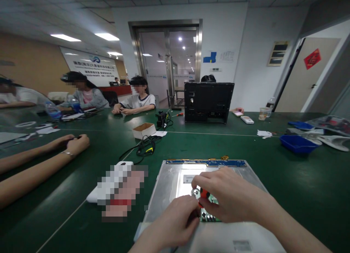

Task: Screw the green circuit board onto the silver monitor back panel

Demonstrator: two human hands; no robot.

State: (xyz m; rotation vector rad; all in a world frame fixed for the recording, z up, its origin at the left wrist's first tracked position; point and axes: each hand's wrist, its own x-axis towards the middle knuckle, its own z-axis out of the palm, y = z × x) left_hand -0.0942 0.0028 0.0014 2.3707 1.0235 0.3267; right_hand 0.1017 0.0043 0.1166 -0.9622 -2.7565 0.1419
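Observation:
A flat silver display panel [161, 187] lies back side up on the table in front of me, with a blue circuit strip [188, 163] along its far edge. Over its middle, my right hand [229, 194] is closed around a red-and-black screwdriver handle [204, 193]. My left hand [177, 218] rests low beside it, fingers curled in by the tool's lower end; what they pinch is hidden. Partly covered by both hands is a green circuit board [210, 217] with several connectors along its near edge.
Left of the panel lie a white device [123, 169] and black cables [144, 147] near a small open box [144, 130]. A co-worker's arms [49, 165] reach in from the left. Farther off stand a black monitor [209, 102] and a blue tray [298, 144].

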